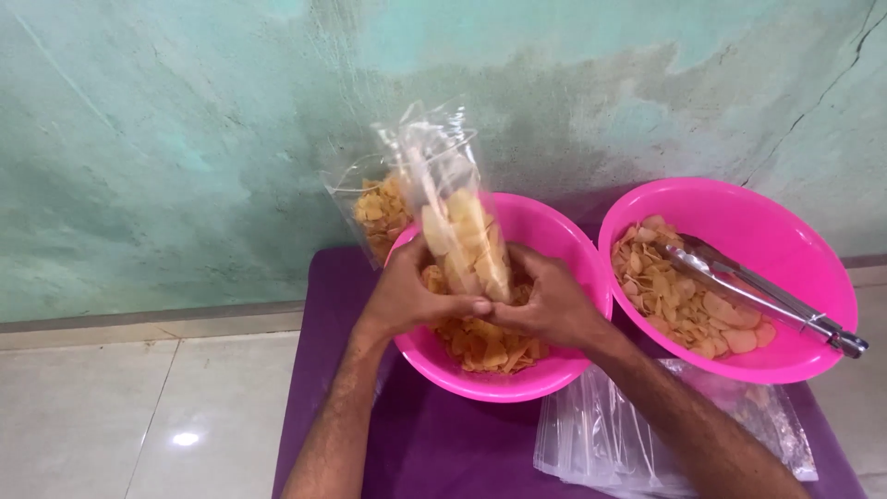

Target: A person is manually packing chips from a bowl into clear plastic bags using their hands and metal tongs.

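Both of my hands grip one clear plastic bag (459, 217) partly filled with pale chips, held upright over a pink bowl (554, 242) of orange chips. My left hand (411, 296) holds the bag's lower left side. On the lower right side, my right hand (552, 300) closes on the same bag. The bag's open top stands above the bowl's rim. A second filled clear bag (374, 214) leans against the wall behind the bowl.
A second pink bowl (785, 231) at the right holds chips and metal tongs (767, 294) resting across its rim. A stack of empty clear bags (601, 439) lies on the purple table (434, 444). Green wall behind, tiled floor at the left.
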